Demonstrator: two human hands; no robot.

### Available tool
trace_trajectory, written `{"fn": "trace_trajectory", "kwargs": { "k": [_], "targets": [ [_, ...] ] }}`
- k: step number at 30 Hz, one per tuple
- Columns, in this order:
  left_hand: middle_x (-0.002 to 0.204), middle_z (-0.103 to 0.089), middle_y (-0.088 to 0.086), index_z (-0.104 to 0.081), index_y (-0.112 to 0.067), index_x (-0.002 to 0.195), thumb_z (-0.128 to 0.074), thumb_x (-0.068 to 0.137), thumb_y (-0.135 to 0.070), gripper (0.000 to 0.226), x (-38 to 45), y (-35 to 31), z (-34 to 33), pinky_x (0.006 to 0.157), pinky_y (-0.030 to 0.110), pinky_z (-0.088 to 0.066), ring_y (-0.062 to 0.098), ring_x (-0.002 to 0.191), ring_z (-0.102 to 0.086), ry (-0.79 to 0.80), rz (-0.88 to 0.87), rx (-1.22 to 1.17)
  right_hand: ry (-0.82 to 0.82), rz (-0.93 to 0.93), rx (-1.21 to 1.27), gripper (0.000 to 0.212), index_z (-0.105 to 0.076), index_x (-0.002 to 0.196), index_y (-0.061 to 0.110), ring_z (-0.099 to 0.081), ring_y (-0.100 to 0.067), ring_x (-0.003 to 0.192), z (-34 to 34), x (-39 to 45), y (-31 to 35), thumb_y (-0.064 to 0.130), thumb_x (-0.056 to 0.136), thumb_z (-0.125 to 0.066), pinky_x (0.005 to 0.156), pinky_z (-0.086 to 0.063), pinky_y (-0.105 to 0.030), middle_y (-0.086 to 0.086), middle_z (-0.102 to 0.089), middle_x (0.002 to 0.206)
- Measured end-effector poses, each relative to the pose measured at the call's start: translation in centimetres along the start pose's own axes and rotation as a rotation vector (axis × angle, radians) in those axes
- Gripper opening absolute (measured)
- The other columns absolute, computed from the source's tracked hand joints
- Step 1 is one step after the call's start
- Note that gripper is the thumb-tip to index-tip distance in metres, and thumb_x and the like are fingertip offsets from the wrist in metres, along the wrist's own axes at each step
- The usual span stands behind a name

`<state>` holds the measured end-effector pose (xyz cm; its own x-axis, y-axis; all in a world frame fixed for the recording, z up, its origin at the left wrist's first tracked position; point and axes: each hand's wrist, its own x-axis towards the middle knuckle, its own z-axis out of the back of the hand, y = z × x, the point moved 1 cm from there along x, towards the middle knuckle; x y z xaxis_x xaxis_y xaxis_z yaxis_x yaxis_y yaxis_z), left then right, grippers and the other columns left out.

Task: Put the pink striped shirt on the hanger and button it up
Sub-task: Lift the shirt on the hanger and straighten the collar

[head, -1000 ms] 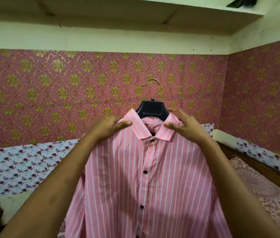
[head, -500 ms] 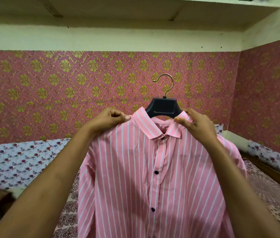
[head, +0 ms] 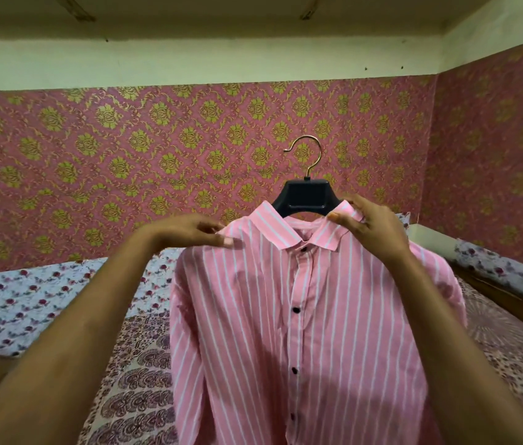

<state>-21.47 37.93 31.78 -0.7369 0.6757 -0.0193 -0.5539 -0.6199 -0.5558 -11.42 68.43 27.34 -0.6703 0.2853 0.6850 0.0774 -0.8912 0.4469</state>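
Shirt hung and buttoned; only tidying seems left

Pink striped shirt (head: 302,316) hangs on hanger (head: 305,199) above the bed (head: 144,380); right hand (head: 370,224) pinches the collar; left hand (head: 186,231), fingers relaxed, touches the shoulder.

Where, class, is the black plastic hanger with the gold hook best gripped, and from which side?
Grip the black plastic hanger at its bare neck block, from above; the pink striped shirt hides its arms, leaving only neck and hook exposed.
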Motion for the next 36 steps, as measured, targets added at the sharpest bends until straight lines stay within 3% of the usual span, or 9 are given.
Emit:
{"fn": "trace_trajectory", "kwargs": {
  "k": [5,9,14,17,20,24,27,30,36],
  "targets": [
    [0.107,-0.067,-0.003,-0.060,-0.031,0.108,-0.048,0.047,-0.091,0.087,2.3,1.3,-1.2,0.078,0.024,-0.047,0.014,0.096,-0.062,-0.202,-0.262,0.052,-0.027,-0.010,0.021,0.066,-0.058,0.110,0.025,-0.063,-0.034,0.092,-0.4,-0.2,1.8,0.074,0.069,-0.042,0.071,-0.047,-0.039,-0.009,-0.070,0.097],
    [0.102,-0.064,-0.012,-0.055,-0.035,0.110,-0.044,0.046,-0.092,0.087,2.4,2.2,-0.7,0.073,0.014,-0.043,0.003,0.087,-0.059,-0.276,-0.383,0.158,-0.056,-0.048,-0.010,0.062,-0.057,0.115,0.027,-0.060,-0.033,0.100,0.0,-0.7,3.4,0.067,0.069,-0.044,0.071,-0.038,-0.034,-0.007,-0.068,0.107],
    [0.131,-0.054,0.006,-0.018,-0.040,0.137,-0.063,0.065,-0.069,0.090,3.2,6.0,0.3,0.083,0.043,-0.050,0.032,0.111,-0.057,-0.439,-0.446,0.528,-0.120,-0.064,-0.092,0.052,-0.057,0.115,0.030,-0.060,-0.032,0.101,0.1,-1.3,6.1,0.064,0.075,-0.056,0.075,-0.041,-0.038,-0.005,-0.069,0.107],
    [0.137,-0.049,0.004,-0.010,-0.044,0.142,-0.064,0.066,-0.067,0.096,2.9,7.5,1.0,0.081,0.036,-0.044,0.029,0.117,-0.053,-0.417,-0.481,0.599,-0.134,-0.091,-0.099,0.049,-0.057,0.114,0.031,-0.061,-0.031,0.099,0.3,-2.2,7.1,0.062,0.076,-0.057,0.082,-0.047,-0.042,-0.005,-0.069,0.105],
    [0.149,-0.035,-0.001,-0.008,-0.044,0.143,-0.048,0.055,-0.084,0.105,2.5,8.9,1.9,0.104,0.042,-0.034,0.025,0.131,-0.041,-0.226,-0.437,0.467,-0.178,-0.157,-0.144,0.044,-0.058,0.114,0.031,-0.061,-0.031,0.101,0.9,-3.7,7.7,0.056,0.078,-0.059,0.082,-0.046,-0.042,-0.005,-0.069,0.106],
    [0.124,-0.054,-0.005,-0.023,-0.040,0.142,-0.029,0.061,-0.091,0.095,2.4,7.2,1.7,0.090,0.033,-0.042,0.018,0.112,-0.051,-0.222,-0.601,0.014,-0.236,-0.178,-0.206,0.049,-0.057,0.117,0.029,-0.060,-0.030,0.105,1.8,-5.8,8.9,0.059,0.078,-0.058,0.083,-0.045,-0.041,-0.004,-0.068,0.110],
    [0.132,-0.051,-0.009,-0.042,-0.032,0.133,-0.023,0.058,-0.095,0.100,3.1,5.5,0.6,0.096,0.032,-0.039,0.014,0.120,-0.049,-0.184,-0.688,-0.020,-0.278,-0.184,-0.227,0.054,-0.057,0.115,0.031,-0.062,-0.027,0.102,3.1,-7.1,10.1,0.064,0.072,-0.050,0.081,-0.047,-0.041,0.000,-0.069,0.107],
    [0.101,-0.063,0.000,-0.058,-0.018,0.104,-0.025,0.053,-0.097,0.100,4.0,3.5,-1.1,0.080,0.034,-0.042,0.021,0.093,-0.058,-0.237,-0.744,0.069,-0.323,-0.205,-0.288,0.059,-0.057,0.113,0.032,-0.062,-0.027,0.101,5.4,-9.0,10.8,0.069,0.068,-0.048,0.082,-0.048,-0.044,-0.001,-0.070,0.105],
    [0.055,-0.047,-0.004,-0.045,-0.013,0.061,-0.045,0.052,-0.089,0.076,5.0,-3.2,-4.0,0.054,0.024,-0.031,0.011,0.055,-0.045,-0.265,-0.909,-0.047,-0.321,-0.315,-0.518,0.066,-0.055,0.116,0.030,-0.061,-0.031,0.101,12.1,-13.4,10.7,0.073,0.068,-0.042,0.074,-0.041,-0.038,-0.006,-0.069,0.103]
  ]
}}
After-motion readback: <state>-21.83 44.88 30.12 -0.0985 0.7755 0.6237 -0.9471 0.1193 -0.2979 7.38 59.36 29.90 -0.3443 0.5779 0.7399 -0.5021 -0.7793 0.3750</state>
